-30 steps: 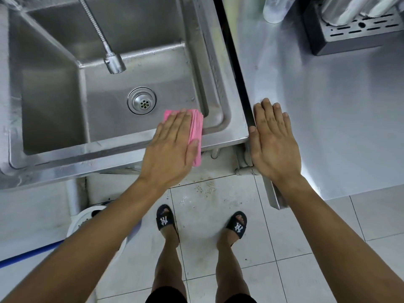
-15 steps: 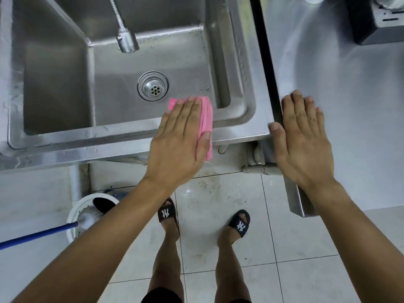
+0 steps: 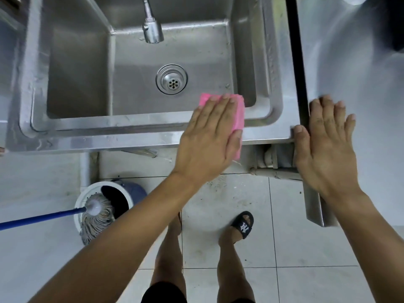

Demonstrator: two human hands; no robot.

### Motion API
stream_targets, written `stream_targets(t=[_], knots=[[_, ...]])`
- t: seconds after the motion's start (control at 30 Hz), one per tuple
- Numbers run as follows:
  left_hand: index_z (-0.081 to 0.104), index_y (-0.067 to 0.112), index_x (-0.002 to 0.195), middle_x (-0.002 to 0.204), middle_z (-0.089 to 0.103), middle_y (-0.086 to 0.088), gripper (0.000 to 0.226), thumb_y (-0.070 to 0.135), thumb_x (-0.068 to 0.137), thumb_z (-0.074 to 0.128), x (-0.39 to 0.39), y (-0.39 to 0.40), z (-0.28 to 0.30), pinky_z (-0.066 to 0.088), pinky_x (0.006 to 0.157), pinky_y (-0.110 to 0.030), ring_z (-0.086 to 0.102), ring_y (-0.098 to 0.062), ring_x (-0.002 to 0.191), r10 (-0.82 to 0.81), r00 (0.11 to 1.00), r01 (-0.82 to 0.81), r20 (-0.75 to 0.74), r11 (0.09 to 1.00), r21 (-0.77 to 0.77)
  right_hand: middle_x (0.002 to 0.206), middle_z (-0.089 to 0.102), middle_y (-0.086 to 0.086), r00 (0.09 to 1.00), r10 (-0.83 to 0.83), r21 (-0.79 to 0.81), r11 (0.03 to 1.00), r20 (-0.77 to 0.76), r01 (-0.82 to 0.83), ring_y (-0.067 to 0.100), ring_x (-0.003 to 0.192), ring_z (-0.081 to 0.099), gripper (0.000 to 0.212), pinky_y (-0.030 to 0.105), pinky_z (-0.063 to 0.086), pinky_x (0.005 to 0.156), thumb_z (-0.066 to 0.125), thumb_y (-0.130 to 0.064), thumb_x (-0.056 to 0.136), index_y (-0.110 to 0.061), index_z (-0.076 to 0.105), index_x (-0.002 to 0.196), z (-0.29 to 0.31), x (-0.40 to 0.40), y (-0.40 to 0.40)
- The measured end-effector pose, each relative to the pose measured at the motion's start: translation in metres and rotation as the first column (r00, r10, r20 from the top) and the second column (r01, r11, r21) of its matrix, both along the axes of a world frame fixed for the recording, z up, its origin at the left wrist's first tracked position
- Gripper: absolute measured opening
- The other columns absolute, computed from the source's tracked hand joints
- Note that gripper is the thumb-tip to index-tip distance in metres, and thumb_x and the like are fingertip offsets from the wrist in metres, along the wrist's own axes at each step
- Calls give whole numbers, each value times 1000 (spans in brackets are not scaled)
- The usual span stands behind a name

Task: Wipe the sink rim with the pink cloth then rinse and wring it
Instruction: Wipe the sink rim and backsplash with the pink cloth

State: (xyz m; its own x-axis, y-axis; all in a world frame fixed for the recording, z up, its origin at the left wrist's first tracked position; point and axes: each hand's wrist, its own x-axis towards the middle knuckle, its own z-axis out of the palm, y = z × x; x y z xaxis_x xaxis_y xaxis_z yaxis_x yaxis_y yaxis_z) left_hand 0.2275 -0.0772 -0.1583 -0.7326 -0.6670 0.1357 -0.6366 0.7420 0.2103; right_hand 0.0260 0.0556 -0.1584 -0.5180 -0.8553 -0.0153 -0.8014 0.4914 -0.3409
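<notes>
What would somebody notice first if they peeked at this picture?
The bright pink cloth stands out against all the grey steel: the left hand presses it flat on the front rim of the sink. The right hand lies flat on the counter beside it. Down on the floor, a mop sits in a bucket.

L hand (image 3: 211, 139) flat, R hand (image 3: 323, 143) flat

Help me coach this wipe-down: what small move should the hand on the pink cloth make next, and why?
Probably slide the left hand, pressed flat on the pink cloth, leftward along the front sink rim. The cloth sits near the rim's right end, and the long stretch to its left shows streaks and droplets. The right hand rests flat on the counter, bracing.
</notes>
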Motion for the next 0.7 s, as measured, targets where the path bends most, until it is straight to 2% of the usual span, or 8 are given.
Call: stream_targets(t=[0.07,0.13,0.23,0.3,0.37,0.47,0.57,0.7], knots=[[41,1,154,156,47,-20,59,37,109,27,35,-15,1,24,125,-47,42,-35,147,30,999,-28,44,999,-35,172,10,16,992,123,-40,992,-10,-123,34,160,1,63,47,-4,131,29,-38,110,-5,17,163,7,16,-13],[42,1,154,156,47,-20,59,37,109,26,70,-30,2,27,125,-50,43,-36,147,62,995,-59,80,997,-43,171,15,15,946,321,-54,945,-48,-323,34,160,6,61,43,-4,131,32,-35,111,-4,21,163,8,44,-35],[42,3,154,157,47,-18,59,37,108,26,100,-44,2,29,124,-50,40,-34,149,190,978,-188,84,982,-24,169,26,14,870,486,-1,873,-85,-488,33,159,20,59,47,10,131,26,-38,111,-4,31,160,2,85,-67],[45,4,153,157,48,-16,58,34,106,28,91,-39,1,26,125,-49,40,-34,149,338,940,-337,46,941,-21,168,30,14,860,496,23,868,-125,-497,34,157,25,60,49,15,130,23,-39,111,-5,34,159,-4,101,-79],[46,4,153,157,49,-15,58,33,104,31,67,-26,0,23,126,-49,40,-33,149,379,925,-379,5,925,-18,167,32,12,864,484,20,874,-139,-486,33,157,26,58,48,18,129,25,-38,111,-7,36,159,-8,104,-83],[44,4,154,159,46,-14,57,33,106,31,53,-14,-3,23,126,-49,37,-32,151,190,981,-191,-24,982,-9,168,30,11,853,506,7,860,-132,-509,31,158,23,57,47,17,130,28,-35,111,-8,33,160,-9,99,-81],[42,5,155,160,43,-13,58,36,109,23,96,-36,0,26,126,-48,36,-31,152,50,998,-49,32,998,-32,168,30,12,830,543,5,837,-128,-547,29,158,22,57,47,18,130,31,-35,111,-5,33,160,-6,96,-79],[42,5,155,157,47,-16,60,36,108,23,173,-67,3,27,125,-50,38,-34,150,318,945,-316,78,948,-35,168,29,12,845,520,20,853,-125,-522,31,158,22,59,49,15,130,28,-37,110,-5,33,159,-2,102,-80]])
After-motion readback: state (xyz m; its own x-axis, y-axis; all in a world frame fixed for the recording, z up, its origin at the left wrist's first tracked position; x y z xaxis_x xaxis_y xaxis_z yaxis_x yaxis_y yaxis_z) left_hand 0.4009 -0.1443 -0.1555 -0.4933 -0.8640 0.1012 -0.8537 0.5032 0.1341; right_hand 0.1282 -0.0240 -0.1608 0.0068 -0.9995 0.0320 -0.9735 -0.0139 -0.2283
